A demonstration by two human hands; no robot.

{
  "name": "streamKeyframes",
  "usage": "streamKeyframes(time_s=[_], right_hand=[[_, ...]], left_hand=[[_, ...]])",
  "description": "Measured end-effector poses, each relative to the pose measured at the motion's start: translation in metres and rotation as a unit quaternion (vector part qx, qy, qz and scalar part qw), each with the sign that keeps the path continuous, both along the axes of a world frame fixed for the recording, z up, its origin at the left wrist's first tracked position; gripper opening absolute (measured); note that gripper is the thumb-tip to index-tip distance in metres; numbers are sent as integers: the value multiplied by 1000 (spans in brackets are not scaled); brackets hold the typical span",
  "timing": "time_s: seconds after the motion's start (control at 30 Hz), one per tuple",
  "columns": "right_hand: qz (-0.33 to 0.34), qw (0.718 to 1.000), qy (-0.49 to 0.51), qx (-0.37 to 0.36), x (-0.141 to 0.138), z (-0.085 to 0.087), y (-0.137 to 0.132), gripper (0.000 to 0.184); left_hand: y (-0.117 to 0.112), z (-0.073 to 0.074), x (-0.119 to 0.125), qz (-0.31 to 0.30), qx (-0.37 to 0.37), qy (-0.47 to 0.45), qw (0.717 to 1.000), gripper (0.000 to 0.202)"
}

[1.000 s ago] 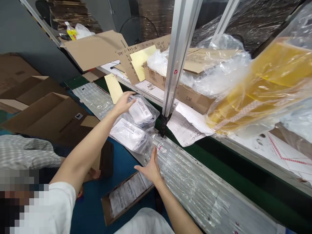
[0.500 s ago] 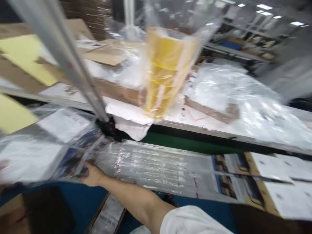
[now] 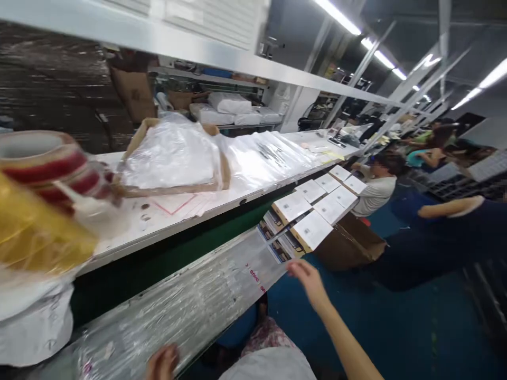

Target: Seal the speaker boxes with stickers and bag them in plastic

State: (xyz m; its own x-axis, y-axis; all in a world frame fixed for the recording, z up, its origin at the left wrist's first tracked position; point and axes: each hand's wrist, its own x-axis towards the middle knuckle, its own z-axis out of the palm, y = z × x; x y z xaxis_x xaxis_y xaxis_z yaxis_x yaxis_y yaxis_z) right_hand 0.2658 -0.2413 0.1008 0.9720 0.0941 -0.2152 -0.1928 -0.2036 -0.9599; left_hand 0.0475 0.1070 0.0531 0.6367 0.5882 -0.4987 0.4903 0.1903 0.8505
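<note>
A long stack of clear plastic bags (image 3: 190,311) lies along the near edge of the bench. My right hand (image 3: 307,279) reaches out to its far end, fingers stretched, fingertips at the corner of the plastic. My left hand (image 3: 160,363) sits at the bottom edge of the picture against the stack's near side. It is blurred and partly cut off, so I cannot make out its fingers. Just past the bags' far end stand several stacks of flat boxes with white labels (image 3: 312,211).
A green belt (image 3: 138,269) runs behind the bags, and a white table (image 3: 170,211) behind that carries a cardboard tray of plastic bags (image 3: 174,153). Bagged tape rolls (image 3: 39,200) hang close at left. A co-worker (image 3: 376,179) sits further along; another person's limb (image 3: 447,208) stretches across at right.
The view has swung right along the bench. My right hand moved from the stack's left end to its far right end. The bagged packets at left are out of view.
</note>
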Motion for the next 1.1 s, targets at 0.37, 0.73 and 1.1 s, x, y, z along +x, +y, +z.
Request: streamKeyframes(time_s=[0.37, 0.73, 1.1], right_hand=[[-400, 914, 21, 60, 201, -89, -159, 80], [-336, 940, 40, 37, 254, -119, -172, 50], [-116, 991, 58, 14, 172, -92, -167, 46]], left_hand=[[-209, 35, 371, -64, -35, -128, 989, 109], [-304, 11, 385, 57, -75, -148, 984, 92], [-279, 31, 384, 29, 82, -61, 994, 59]])
